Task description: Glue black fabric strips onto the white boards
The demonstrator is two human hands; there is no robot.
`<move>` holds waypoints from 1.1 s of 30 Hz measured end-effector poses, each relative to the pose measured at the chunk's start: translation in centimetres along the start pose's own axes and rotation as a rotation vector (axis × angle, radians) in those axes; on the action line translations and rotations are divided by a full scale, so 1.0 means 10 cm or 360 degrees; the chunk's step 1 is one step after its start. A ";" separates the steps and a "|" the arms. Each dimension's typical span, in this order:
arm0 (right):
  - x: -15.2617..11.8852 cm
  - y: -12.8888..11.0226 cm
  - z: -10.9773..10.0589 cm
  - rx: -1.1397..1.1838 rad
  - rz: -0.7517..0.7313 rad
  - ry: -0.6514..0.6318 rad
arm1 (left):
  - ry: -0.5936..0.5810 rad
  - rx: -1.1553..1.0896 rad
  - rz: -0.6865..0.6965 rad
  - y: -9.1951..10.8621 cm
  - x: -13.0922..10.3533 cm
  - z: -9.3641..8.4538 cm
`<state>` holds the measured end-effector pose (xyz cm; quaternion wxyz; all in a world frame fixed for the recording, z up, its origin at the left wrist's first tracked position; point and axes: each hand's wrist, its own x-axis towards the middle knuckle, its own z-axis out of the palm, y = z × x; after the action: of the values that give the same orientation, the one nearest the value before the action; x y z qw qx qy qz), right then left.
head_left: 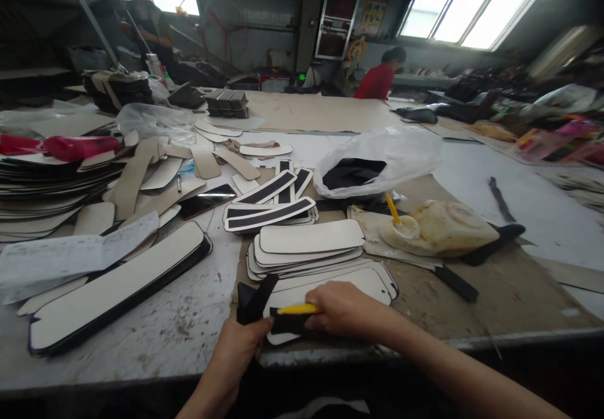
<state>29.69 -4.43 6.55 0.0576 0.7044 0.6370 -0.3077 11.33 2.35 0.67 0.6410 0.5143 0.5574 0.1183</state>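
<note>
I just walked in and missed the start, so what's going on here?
At a cluttered table, someone's left hand holds a black strip, while the right hand grips a slim yellow tool over it. Stacked pale pieces lie just beyond the hands. To their right, a yellow stick stands in the mouth of a stained container.

A stained white worktable (163,328) carries a flat brown sheet (504,299); on this sheet rests a stack of white, round-cornered panels (311,236); left of it lies a long stack of white-topped, black-edged strips (123,284); far right, a thin dark-grey strip (501,199).
</note>
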 end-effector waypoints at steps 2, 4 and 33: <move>-0.23 0.23 -0.01 0.0083 0.0136 -0.0003 | 0.0005 0.0022 -0.0007 -0.01 -0.01 -0.01; -0.43 0.49 0.00 0.0212 0.0316 0.0044 | 0.0013 0.0042 -0.0014 -0.01 -0.01 -0.02; -0.25 0.99 0.23 0.0161 0.0749 0.0275 | 0.0074 0.0181 -0.0129 0.04 -0.09 0.03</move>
<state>38.06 -9.45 2.89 0.0377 0.8590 0.4419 -0.2558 11.47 1.69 1.48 0.6020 0.5239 0.5983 0.0723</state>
